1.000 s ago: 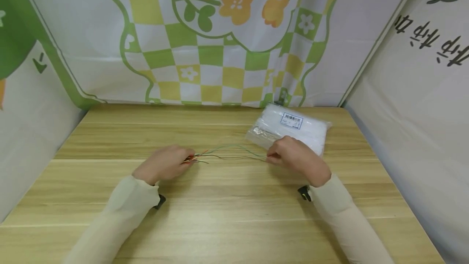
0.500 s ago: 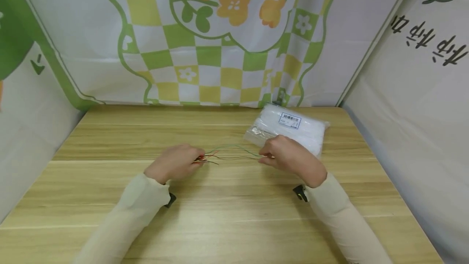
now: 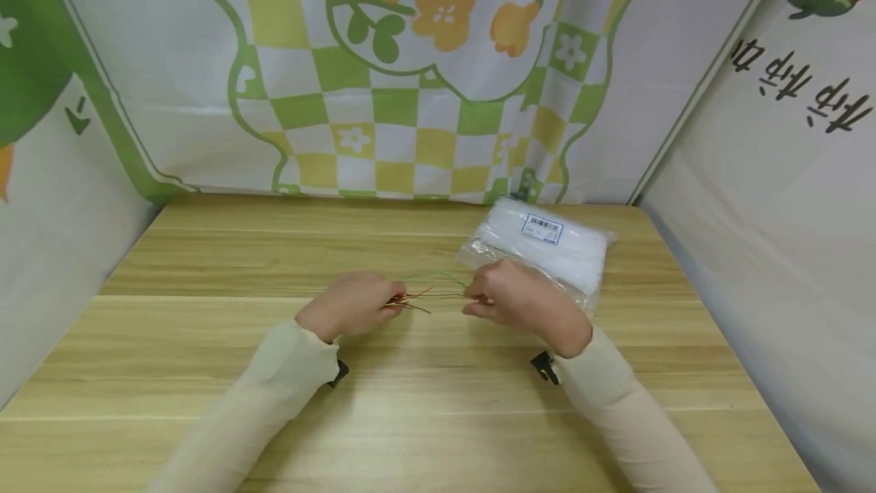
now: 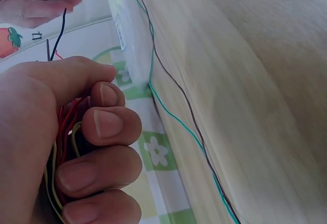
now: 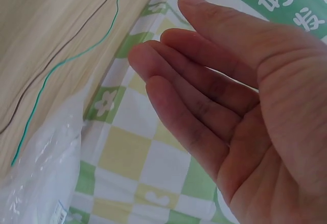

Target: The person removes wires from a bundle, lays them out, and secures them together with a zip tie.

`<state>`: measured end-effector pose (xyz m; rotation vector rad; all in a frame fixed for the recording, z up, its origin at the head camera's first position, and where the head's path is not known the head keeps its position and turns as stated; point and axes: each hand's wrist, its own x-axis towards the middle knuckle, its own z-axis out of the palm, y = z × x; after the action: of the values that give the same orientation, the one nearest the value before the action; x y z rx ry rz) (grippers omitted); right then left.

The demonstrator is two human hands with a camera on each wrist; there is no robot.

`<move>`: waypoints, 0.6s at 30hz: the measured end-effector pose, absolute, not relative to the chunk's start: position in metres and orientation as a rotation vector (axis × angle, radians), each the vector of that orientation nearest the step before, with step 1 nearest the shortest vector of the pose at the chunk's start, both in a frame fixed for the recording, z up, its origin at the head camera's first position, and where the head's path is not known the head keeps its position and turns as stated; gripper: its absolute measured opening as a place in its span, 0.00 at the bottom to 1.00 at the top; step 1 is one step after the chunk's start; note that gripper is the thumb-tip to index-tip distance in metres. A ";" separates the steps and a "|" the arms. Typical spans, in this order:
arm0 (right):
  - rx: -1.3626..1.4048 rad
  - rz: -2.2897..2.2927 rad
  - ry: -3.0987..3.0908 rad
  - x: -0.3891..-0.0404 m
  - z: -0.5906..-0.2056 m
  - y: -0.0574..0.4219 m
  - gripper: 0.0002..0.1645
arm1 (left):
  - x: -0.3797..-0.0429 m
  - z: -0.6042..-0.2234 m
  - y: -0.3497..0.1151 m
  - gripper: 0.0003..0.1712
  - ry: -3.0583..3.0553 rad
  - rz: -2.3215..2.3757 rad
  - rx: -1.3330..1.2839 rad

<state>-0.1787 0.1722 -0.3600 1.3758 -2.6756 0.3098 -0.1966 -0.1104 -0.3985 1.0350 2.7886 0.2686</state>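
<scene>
My left hand [image 3: 352,303] holds a bundle of thin wires [image 4: 65,132], red, black and yellow, with its fingers curled round them. Several loose wire ends stick out toward the right. My right hand [image 3: 523,299] faces it a short way off, palm inward. Its fingers [image 5: 194,91] are loosely bent and apart from the thumb, with nothing visible between them. A green wire [image 5: 76,56] and a brown wire [image 4: 179,86] run along the tabletop past both hands. Where these two wires end is hidden.
Behind my right hand lies a clear plastic package [image 3: 575,249] with white contents and a barcode label [image 3: 543,229]. Printed cloth [image 3: 438,143] hangs along the back of the wooden table [image 3: 424,409], with more cloth at both sides.
My hands have come closer together: the left moved right with the wire bundle, the right moved left. The fingertips of my right hand have parted.
</scene>
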 end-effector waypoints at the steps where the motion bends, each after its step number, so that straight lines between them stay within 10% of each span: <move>1: 1.376 0.302 -2.677 -0.178 -0.360 0.170 0.14 | -0.197 -0.398 -0.109 0.08 2.786 0.274 1.034; 18: 1.391 0.249 -2.604 -0.173 -0.364 0.143 0.11 | -0.197 -0.398 -0.092 0.15 2.769 0.393 1.154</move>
<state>-0.1732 0.1430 -0.3644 1.3905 -2.6040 0.2494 -0.1969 -0.0921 -0.3978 1.1542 2.7686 0.3926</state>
